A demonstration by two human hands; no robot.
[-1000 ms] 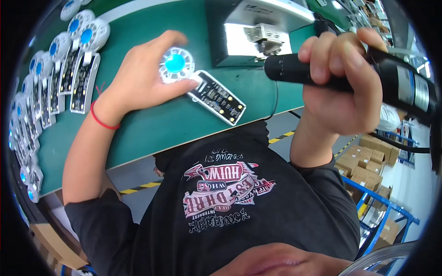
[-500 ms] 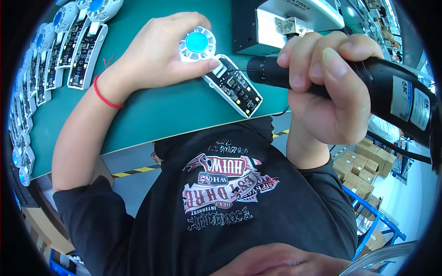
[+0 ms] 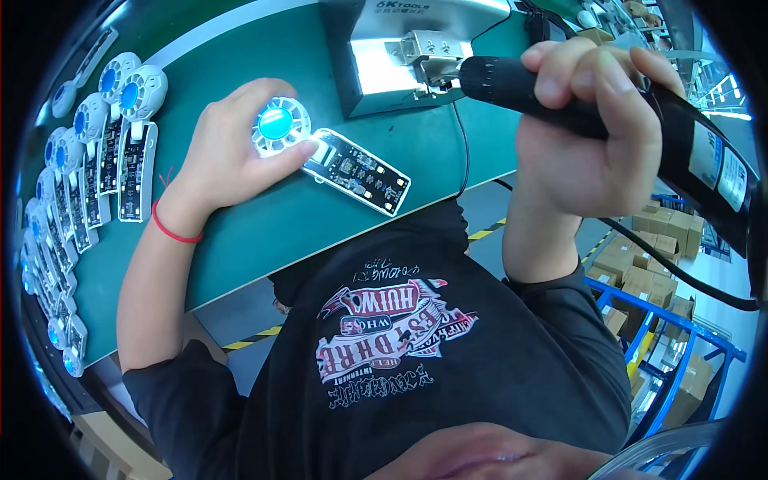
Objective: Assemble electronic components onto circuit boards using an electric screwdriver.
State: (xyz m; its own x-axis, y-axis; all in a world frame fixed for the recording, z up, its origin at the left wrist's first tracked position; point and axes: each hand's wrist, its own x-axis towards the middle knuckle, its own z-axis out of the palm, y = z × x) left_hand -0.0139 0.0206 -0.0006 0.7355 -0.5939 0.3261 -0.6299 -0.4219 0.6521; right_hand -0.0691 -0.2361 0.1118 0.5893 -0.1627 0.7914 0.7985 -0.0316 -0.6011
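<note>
My left hand (image 3: 228, 152) is closed on the round, vented head of a white handheld fan (image 3: 274, 124) with a blue centre. Its opened handle, a white shell with a black circuit board (image 3: 360, 170), points down to the right over the green table. In my right hand (image 3: 596, 132) is a black electric screwdriver (image 3: 504, 84), held nearly level. The tip of the screwdriver is at the metal outlet (image 3: 436, 64) of a box-shaped screw feeder (image 3: 372, 68). Whether a screw sits on the bit is too small to tell.
Several similar fans with bare circuit boards (image 3: 136, 172) stand in a row along the left of the green table (image 3: 248, 248). A black cable (image 3: 680, 276) hangs from the screwdriver. Cardboard boxes (image 3: 640, 264) and a blue metal rack (image 3: 680, 320) are at the right, beyond the table edge.
The screwdriver has gone from the fan's circuit board to the screw feeder's outlet. My left hand keeps its hold on the fan. The whole view has shifted.
</note>
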